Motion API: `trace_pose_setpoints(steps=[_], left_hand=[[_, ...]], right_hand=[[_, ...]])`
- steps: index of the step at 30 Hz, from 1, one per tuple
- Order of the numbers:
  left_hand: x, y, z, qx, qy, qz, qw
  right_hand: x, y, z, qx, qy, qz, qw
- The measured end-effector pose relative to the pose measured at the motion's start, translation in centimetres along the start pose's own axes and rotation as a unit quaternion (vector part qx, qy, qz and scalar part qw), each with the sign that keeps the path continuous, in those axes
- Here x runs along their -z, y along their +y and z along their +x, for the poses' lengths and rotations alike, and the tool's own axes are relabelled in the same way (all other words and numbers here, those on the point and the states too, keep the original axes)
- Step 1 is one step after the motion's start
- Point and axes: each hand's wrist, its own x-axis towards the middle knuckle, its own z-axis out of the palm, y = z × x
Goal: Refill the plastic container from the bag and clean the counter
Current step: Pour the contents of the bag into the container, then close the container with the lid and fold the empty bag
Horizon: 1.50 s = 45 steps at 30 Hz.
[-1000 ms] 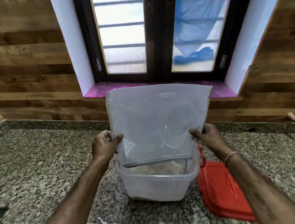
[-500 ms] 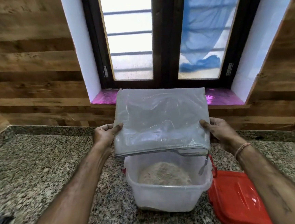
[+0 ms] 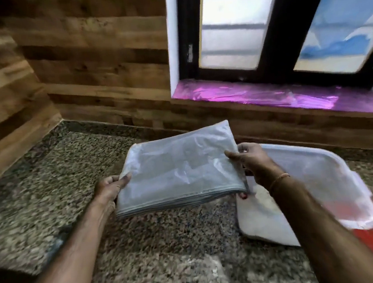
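Both hands, left hand (image 3: 108,188) and right hand (image 3: 252,162), pinch the emptied plastic bag (image 3: 179,171) by its sides, now swung left off the plastic container (image 3: 309,189) (filled, lid off) and flattened above the counter (image 3: 49,180); pouring looks finished.

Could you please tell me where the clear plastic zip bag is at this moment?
In the head view, the clear plastic zip bag is centre frame, held above the speckled granite counter between the left hand and right hand, left of the translucent plastic container.
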Motion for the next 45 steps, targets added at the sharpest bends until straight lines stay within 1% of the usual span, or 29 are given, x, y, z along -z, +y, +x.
trace_pose_setpoints(steps=[3,7,11,15,21,23,25,27,29,31,34,37,40,42,45], left_hand=[[4.2,-2.7,1.7,0.034,0.03,0.008,0.999],[6.7,-6.0,2.0,0.045,0.068,0.046,0.996],[8.3,-9.7,3.1,0.064,0.073,0.104,0.99],[8.2,-12.1,3.0,0.033,0.068,0.188,0.979],[7.5,-13.3,2.8,0.021,0.069,0.234,0.97],[7.1,-12.8,2.5,0.004,0.083,0.271,0.959],[6.1,-11.6,2.0,-0.045,0.115,0.334,0.934],[4.1,-9.5,1.2,-0.102,0.128,0.367,0.916],[1.5,-7.1,0.5,-0.146,0.102,0.357,0.917],[-1.5,-5.0,-0.3,-0.196,0.056,0.333,0.921],[-6.0,-1.9,-2.5,-0.249,-0.004,0.305,0.919],[-10.9,0.0,-5.8,-0.289,-0.042,0.304,0.907],[-16.0,1.0,-9.6,-0.333,-0.042,0.314,0.888],[-20.0,1.0,-13.0,-0.365,-0.039,0.328,0.871],[-27.4,-0.2,-19.0,-0.395,-0.043,0.343,0.851]], right_hand=[[-5.7,1.8,0.8,-0.002,0.025,-0.057,0.998],[-10.5,5.3,1.5,-0.023,0.073,-0.163,0.984],[-11.7,9.5,0.5,-0.078,0.097,-0.235,0.964],[-11.7,13.3,-0.9,-0.134,0.114,-0.258,0.95],[-12.6,15.1,-2.5,-0.128,0.098,-0.328,0.931],[-12.9,15.1,-2.5,-0.101,0.104,-0.351,0.925],[-12.9,14.3,-2.8,-0.056,0.108,-0.355,0.927],[-12.7,12.9,-3.2,0.0,0.109,-0.342,0.933],[-12.6,10.8,-3.4,0.067,0.114,-0.311,0.941],[-11.8,8.1,-3.9,0.134,0.125,-0.269,0.946],[-9.1,4.2,-4.7,0.213,0.131,-0.208,0.946],[-4.2,1.7,-6.4,0.279,0.158,-0.175,0.931],[1.8,1.0,-7.9,0.322,0.214,-0.167,0.907],[7.0,1.6,-9.0,0.329,0.254,-0.18,0.892],[15.8,4.0,-10.3,0.311,0.304,-0.205,0.877]])
